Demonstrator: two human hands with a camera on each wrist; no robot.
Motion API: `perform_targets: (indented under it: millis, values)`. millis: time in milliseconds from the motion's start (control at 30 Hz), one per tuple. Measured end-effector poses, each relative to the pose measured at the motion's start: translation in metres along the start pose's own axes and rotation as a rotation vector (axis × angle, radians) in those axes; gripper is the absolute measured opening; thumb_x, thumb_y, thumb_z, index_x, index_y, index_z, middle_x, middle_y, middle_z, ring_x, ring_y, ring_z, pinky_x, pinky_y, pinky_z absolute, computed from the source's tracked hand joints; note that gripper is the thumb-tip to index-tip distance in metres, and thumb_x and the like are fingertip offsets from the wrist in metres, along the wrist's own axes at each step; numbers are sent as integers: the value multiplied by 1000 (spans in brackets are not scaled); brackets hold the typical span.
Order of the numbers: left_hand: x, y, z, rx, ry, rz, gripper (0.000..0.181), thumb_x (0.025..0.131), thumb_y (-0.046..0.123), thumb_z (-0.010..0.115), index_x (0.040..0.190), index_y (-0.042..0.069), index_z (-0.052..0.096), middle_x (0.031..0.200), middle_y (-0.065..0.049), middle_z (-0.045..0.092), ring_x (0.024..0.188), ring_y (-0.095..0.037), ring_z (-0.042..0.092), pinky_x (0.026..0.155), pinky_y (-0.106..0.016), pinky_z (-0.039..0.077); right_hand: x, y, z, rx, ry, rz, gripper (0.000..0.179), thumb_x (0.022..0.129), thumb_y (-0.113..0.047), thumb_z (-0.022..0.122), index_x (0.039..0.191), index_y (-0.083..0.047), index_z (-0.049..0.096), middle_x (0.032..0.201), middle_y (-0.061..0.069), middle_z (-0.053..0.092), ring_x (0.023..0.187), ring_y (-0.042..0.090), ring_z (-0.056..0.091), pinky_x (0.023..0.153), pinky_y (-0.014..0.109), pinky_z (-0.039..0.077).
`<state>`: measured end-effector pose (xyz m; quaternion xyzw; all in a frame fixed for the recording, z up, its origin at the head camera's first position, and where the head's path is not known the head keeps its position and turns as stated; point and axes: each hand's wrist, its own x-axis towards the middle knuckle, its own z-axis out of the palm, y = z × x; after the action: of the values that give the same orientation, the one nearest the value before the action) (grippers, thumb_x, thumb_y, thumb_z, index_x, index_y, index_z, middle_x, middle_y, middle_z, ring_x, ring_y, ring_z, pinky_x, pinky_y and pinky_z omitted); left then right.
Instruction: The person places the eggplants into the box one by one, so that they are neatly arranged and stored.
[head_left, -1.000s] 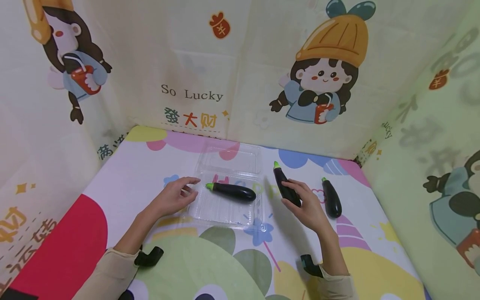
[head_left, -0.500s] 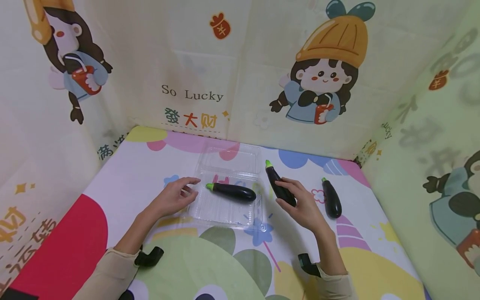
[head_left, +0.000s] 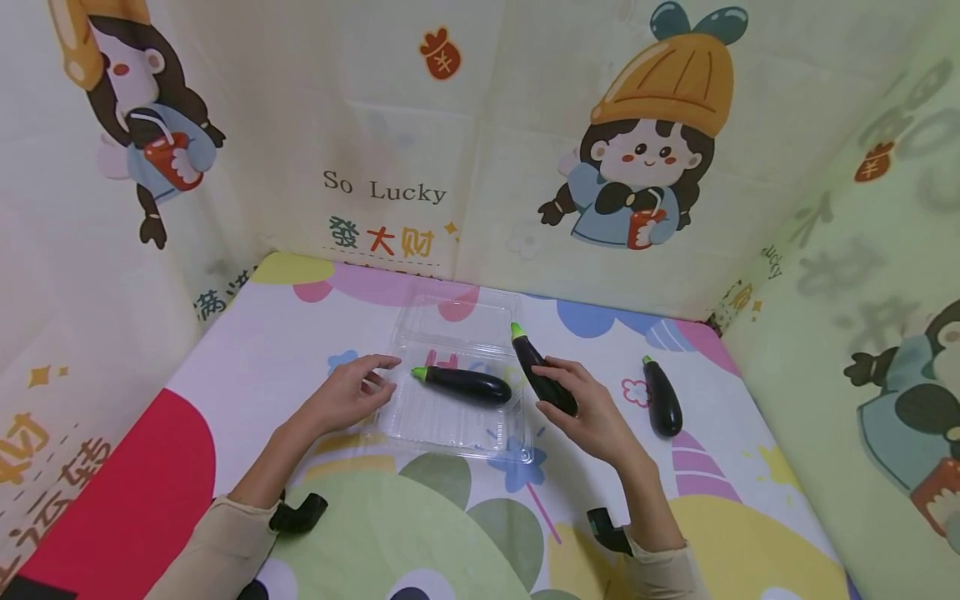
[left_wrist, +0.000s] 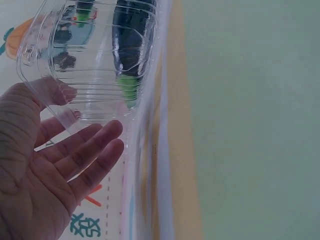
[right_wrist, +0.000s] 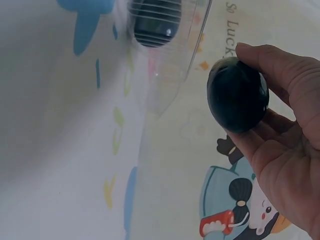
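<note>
My right hand [head_left: 592,417] holds a dark eggplant [head_left: 543,375] with a bright green stem end, tilted over the right side of a clear plastic clamshell box [head_left: 442,427]. In the right wrist view the held eggplant's rounded end [right_wrist: 237,95] sits between thumb and fingers. Another eggplant [head_left: 468,384] lies crosswise in the box's near half, its green end to the left. At the box's left edge is my left hand [head_left: 351,392], fingers loosely bent. The left wrist view shows its thumb and a fingertip overlapping the clear rim [left_wrist: 55,107]; whether they touch is unclear.
A third eggplant [head_left: 663,397] lies on the patterned tablecloth to the right. The box's lid [head_left: 461,321] is folded back flat behind its base. Printed cloth walls [head_left: 495,167] stand behind and on both sides of the table.
My right hand has carried its eggplant leftward, from beside the box to over its right side. The left hand and the other eggplants have stayed where they were.
</note>
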<state>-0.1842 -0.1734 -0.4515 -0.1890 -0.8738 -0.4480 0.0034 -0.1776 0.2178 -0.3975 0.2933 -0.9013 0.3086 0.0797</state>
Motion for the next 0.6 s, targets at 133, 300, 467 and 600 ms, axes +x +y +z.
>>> perform_targets:
  millis: [133, 300, 467, 600]
  values:
    - [0, -1, 0, -4, -2, -2, 45, 98, 11, 67, 140, -1, 58, 135, -18, 63, 102, -24, 69, 84, -39, 60, 1, -3, 3, -2, -17, -23, 51, 90, -11, 79, 139, -13, 63, 148, 13, 54, 130, 37, 57, 100, 51, 53]
    - [0, -1, 1, -3, 0, 1, 44, 98, 10, 67, 140, -1, 58, 134, -18, 64, 102, -25, 69, 83, -39, 60, 3, -8, 6, 18, -32, -38, 51, 90, -10, 78, 139, -14, 63, 149, 12, 53, 130, 36, 58, 98, 50, 55]
    - [0, -1, 1, -1, 0, -4, 44, 98, 10, 67, 140, -1, 58, 134, -18, 64, 102, -25, 69, 83, -40, 60, 5, -12, 10, 23, -60, -42, 51, 90, -10, 78, 139, -15, 63, 149, 11, 53, 131, 35, 56, 99, 50, 54]
    - [0, -1, 1, -1, 1, -6, 44, 98, 10, 67, 139, -2, 58, 134, -18, 64, 101, -25, 69, 83, -40, 61, 8, -14, 14, 28, -82, -51, 51, 91, -11, 78, 139, -17, 63, 149, 9, 52, 134, 34, 54, 102, 50, 52]
